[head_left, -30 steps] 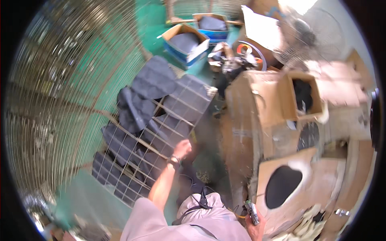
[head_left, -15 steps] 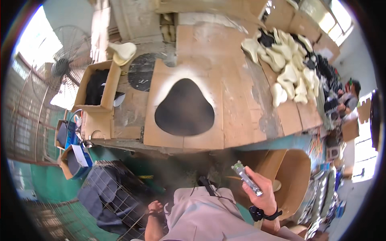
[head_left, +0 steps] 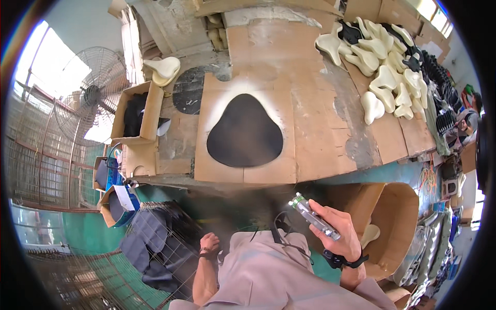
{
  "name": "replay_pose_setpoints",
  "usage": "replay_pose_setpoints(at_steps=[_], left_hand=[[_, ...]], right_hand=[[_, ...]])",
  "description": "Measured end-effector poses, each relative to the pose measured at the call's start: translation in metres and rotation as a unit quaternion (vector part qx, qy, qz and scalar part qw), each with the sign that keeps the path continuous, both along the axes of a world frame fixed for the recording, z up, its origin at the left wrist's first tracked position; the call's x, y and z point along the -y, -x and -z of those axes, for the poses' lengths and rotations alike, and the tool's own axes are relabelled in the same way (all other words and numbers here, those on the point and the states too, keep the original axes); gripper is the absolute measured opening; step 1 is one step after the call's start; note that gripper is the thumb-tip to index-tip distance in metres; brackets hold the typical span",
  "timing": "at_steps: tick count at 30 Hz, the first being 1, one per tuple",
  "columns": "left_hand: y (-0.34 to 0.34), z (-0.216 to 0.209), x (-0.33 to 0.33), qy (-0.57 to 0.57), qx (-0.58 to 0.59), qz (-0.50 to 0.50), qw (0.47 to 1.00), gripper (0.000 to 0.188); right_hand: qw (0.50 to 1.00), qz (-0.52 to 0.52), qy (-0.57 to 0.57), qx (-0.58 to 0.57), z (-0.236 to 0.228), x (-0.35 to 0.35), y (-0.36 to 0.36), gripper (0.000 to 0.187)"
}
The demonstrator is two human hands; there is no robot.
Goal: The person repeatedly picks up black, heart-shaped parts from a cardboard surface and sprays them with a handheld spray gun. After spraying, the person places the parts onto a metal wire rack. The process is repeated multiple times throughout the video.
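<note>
My right hand, with a black watch on its wrist, grips a silvery tube-shaped tool with a green and metal end. It is held in front of my body, below the table's near edge. The tool's exact kind is unclear. My left hand hangs low on the left, its fingers curled into a loose fist with nothing visible in it. On the table lies a black rounded-triangular sheet, its narrow end pointing away. White residue coats the cardboard around its upper sides. Neither hand touches the sheet.
Cream saddle-shaped pads are heaped at the far right; another pair of pads sits far left. An open box of black pieces stands near a fan. Dark sheets hang over a wire rack; a large carton is right.
My right hand has moved slightly, with the tool in its grip. My left hand shows further up. The whole view has shifted a little; the black sheet stays put on the cardboard.
</note>
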State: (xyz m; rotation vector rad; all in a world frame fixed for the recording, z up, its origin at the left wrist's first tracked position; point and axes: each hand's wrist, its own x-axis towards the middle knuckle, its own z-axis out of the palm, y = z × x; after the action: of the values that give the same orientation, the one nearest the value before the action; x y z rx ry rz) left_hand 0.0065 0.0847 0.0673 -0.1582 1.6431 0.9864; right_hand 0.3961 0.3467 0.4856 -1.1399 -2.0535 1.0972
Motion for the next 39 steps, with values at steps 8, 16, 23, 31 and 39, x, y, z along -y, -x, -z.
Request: replay_pose_setpoints(at_steps=[8, 16, 23, 31, 39], left_hand=[[0.023, 0.012, 0.017, 0.014, 0.049, -0.012, 0.999, 0.016], [0.020, 0.032, 0.030, 0.059, -0.083, 0.125, 0.987, 0.018], [0.013, -0.009, -0.017, 0.071, -0.014, 0.040, 0.997, 0.025], [0.019, -0.002, -0.027, 0.063, -0.044, 0.052, 0.996, 0.035], [0.025, 0.030, 0.016, -0.010, 0.066, -0.034, 0.997, 0.011]], right_hand=[[0.997, -0.032, 0.051, 0.044, -0.007, 0.021, -0.001, 0.066], [0.993, 0.096, 0.066, 0.034, -0.001, 0.045, -0.028, 0.055], [0.975, 0.210, 0.073, 0.015, 0.002, 0.047, -0.032, 0.047], [0.982, 0.187, -0.004, -0.038, 0.011, -0.002, 0.015, 0.047], [1.000, 0.007, -0.001, -0.008, 0.001, -0.010, 0.033, 0.053]])
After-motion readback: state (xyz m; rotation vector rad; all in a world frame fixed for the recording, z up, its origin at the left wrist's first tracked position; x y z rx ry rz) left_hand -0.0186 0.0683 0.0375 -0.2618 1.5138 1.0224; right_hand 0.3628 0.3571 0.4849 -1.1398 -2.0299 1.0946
